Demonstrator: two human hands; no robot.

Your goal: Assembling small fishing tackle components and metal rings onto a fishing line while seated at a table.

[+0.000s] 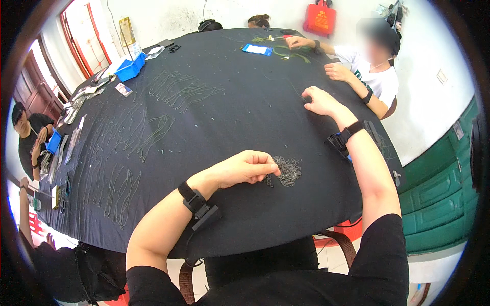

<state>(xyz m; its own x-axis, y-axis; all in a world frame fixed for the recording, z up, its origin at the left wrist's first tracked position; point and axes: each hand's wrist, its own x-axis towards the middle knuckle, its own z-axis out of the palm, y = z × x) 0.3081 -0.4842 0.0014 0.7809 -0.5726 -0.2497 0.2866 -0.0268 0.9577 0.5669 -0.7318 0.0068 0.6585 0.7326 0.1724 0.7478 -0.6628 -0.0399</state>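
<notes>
- Black cloth (255, 122) covers the big rounded table, with a white wall (168, 16) behind it and a green door (434, 188) to my right.
- My left hand (244, 167) is at the near side of the table, thumb and forefinger pressed together at the left edge of a heap of small metal pieces (290, 172); I cannot tell whether one sits between the tips.
- My right hand (322, 102) is farther forward, fingers curled inward by a small dark thing (307, 99); I cannot tell whether I grip it.
- Loose green strands (181, 92) lie across the cloth to my left.
- Beyond them stands a blue tray (131, 69).
- Across from my right hand sits a person in a white shirt (380, 79), one hand near green cords (293, 53).
</notes>
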